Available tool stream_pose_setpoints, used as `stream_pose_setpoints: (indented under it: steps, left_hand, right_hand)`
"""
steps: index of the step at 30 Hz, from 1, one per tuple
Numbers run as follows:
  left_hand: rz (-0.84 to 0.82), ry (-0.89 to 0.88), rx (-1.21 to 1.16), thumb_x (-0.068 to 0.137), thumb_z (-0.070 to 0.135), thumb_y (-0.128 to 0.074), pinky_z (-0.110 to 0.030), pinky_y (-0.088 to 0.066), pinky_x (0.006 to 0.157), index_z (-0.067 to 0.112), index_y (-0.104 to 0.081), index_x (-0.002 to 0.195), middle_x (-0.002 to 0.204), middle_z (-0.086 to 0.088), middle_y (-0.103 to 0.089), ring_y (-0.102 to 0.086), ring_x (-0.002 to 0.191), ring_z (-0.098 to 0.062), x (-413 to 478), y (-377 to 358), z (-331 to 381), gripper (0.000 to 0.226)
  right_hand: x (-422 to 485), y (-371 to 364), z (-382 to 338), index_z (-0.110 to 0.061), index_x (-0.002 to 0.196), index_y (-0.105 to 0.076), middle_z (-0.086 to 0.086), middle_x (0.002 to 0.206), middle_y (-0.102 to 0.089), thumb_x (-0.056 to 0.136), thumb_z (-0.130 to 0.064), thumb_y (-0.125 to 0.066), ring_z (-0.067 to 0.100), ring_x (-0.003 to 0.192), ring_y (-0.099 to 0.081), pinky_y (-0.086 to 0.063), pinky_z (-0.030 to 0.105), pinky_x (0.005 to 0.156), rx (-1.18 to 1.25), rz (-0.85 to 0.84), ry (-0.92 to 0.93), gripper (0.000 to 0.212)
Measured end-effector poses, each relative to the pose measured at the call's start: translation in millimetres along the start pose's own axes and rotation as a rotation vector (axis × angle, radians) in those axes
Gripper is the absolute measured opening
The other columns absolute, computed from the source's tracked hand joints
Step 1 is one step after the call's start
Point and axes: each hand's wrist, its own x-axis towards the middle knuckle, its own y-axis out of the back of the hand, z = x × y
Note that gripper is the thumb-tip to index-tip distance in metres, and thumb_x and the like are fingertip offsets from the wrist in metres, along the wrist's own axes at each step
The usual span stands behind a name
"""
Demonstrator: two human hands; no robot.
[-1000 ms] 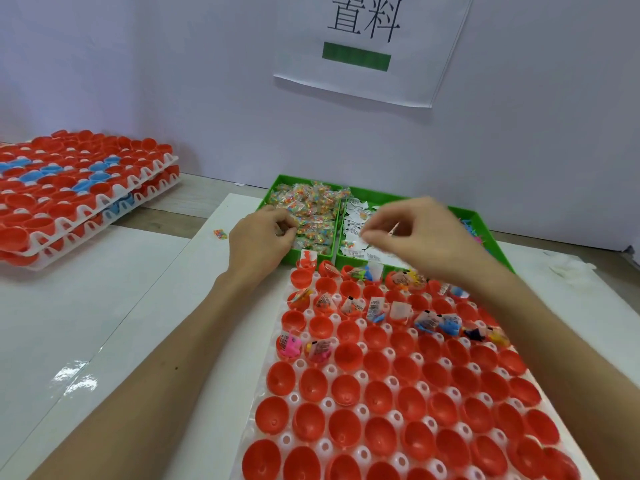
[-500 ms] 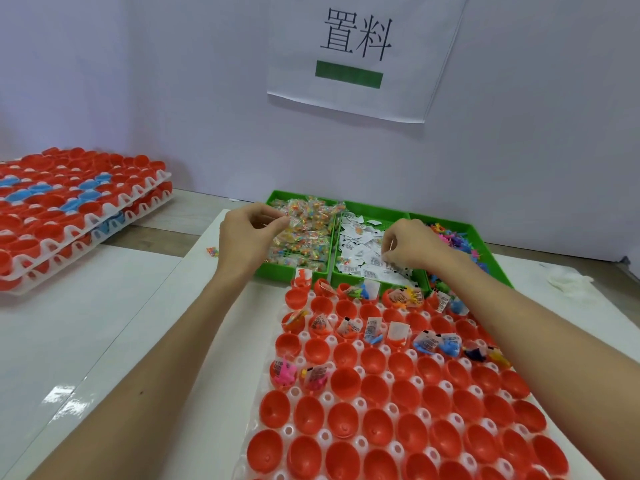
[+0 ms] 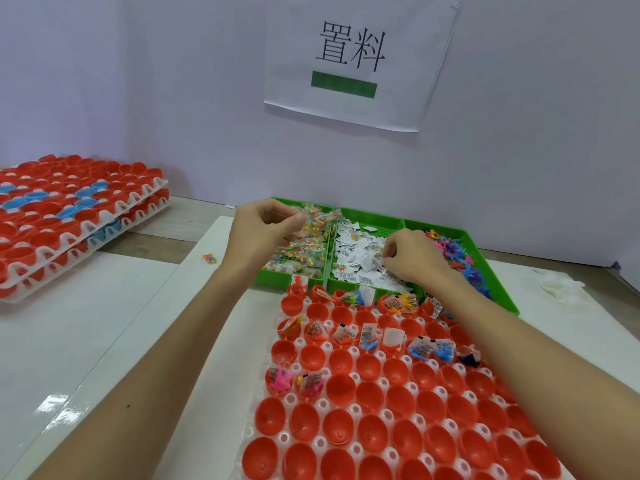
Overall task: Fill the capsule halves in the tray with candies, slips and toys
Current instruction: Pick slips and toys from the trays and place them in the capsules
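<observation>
Red capsule halves (image 3: 374, 403) fill the white tray (image 3: 322, 403) on the surface, the far rows already holding slips and toys. Behind it, a green bin (image 3: 498, 271) holds candies (image 3: 304, 244), slips (image 3: 360, 251) and toys (image 3: 457, 254). Left hand (image 3: 263, 230) fingers pinch a candy packet above the candies; right hand (image 3: 412, 254) fingers pinch among the slips.

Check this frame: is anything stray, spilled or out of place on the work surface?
One candy packet lies alone on the white mat, left of the green bin and outside its candy compartment. Nothing else stands out.
</observation>
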Motion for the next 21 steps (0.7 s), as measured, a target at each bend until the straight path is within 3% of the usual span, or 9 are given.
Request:
stream_pose_setpoints:
  steps: [4,7,10,12,16,19,21]
  left_hand:
    - [-0.045,0.031,-0.035,0.088,0.017,-0.077,-0.017,-0.056,0.06,0.012,-0.071,0.085,0.072,0.0,-0.071,-0.067,0.059,-0.006,-2,-4,7,0.009]
    - [-0.072,0.04,-0.05,0.088,0.016,-0.077,-0.017,-0.055,0.058,0.012,-0.071,0.084,0.073,-0.002,-0.072,-0.067,0.059,-0.007,-4,-6,12,0.008]
    - [-0.093,0.064,-0.066,0.089,0.016,-0.076,-0.02,-0.058,0.06,0.012,-0.07,0.086,0.078,-0.005,-0.075,-0.068,0.061,-0.01,-6,-8,15,0.008]
    - [-0.1,0.076,-0.069,0.09,0.016,-0.074,-0.022,-0.059,0.062,0.009,-0.07,0.089,0.081,-0.007,-0.076,-0.069,0.062,-0.013,-7,-11,18,0.008]
    - [-0.133,0.106,-0.151,0.089,0.015,-0.075,-0.022,-0.06,0.062,0.006,-0.069,0.092,0.074,-0.004,-0.077,-0.071,0.062,-0.012,-12,-17,28,0.011]
    - [-0.191,0.098,-0.207,0.09,0.013,-0.074,-0.021,-0.058,0.06,0.005,-0.069,0.093,0.081,-0.008,-0.078,-0.073,0.064,-0.015,-20,-25,40,0.01]
    - [-0.231,0.087,-0.224,0.092,0.009,-0.071,-0.021,-0.057,0.06,0.007,-0.069,0.096,0.08,-0.007,-0.078,-0.073,0.064,-0.016,-27,-31,50,0.005]
  right_hand:
    - [1,8,1,-0.019,0.079,-0.064,0.0,0.086,-0.068,0.086,-0.014,-0.064,0.02,0.083,-0.064,-0.054,0.039,0.081,0.059,0.041,-0.007,0.009]
    - [2,14,1,-0.018,0.073,-0.06,0.002,0.076,-0.066,0.087,-0.016,-0.058,0.02,0.07,-0.061,-0.049,0.031,0.064,0.163,0.069,-0.017,0.015]
    - [-1,20,-1,-0.006,0.074,-0.065,0.007,0.067,-0.064,0.088,-0.011,-0.051,0.022,0.059,-0.056,-0.04,0.029,0.053,0.314,0.135,-0.037,0.02]
    - [-4,26,-2,0.003,0.072,-0.062,0.013,0.071,-0.068,0.089,-0.01,-0.05,0.027,0.062,-0.062,-0.051,0.04,0.06,0.448,0.183,-0.057,0.024]
    - [-16,45,-5,-0.005,0.072,-0.064,0.011,0.075,-0.07,0.092,-0.007,-0.059,0.02,0.065,-0.069,-0.058,0.042,0.079,0.814,0.151,-0.081,0.02]
    - [-42,65,-14,-0.003,0.075,-0.064,0.014,0.077,-0.066,0.089,0.0,-0.063,0.016,0.066,-0.067,-0.055,0.034,0.077,1.05,0.117,0.088,0.014]
    - [-66,79,-21,-0.009,0.07,-0.066,0.011,0.078,-0.066,0.077,-0.006,-0.069,0.016,0.066,-0.065,-0.054,0.027,0.072,1.157,0.103,0.232,0.007]
